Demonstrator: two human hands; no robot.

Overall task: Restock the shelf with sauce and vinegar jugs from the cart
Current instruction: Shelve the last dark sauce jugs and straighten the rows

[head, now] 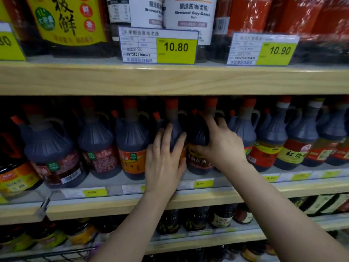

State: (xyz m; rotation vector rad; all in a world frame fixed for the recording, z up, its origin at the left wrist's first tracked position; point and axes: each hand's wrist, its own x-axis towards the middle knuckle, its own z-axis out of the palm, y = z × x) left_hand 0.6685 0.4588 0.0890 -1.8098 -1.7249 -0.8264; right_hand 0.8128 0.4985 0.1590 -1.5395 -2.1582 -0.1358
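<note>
Two hands (164,159) on two jugs (176,135)

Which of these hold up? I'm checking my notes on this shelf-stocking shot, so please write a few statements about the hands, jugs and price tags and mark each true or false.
1. Both bare hands are on dark red-capped jugs on the middle wooden shelf. True: the left hand is pressed against one dark jug and the right hand against the neighbouring dark jug.
2. The yellow price tag on the upper shelf above the hands reads 10.80. True.
3. The right hand holds a jug in mid-air away from the shelf. False: its jug stands in the row.
4. The jugs in the middle row have green caps. False: the caps are red.
</note>
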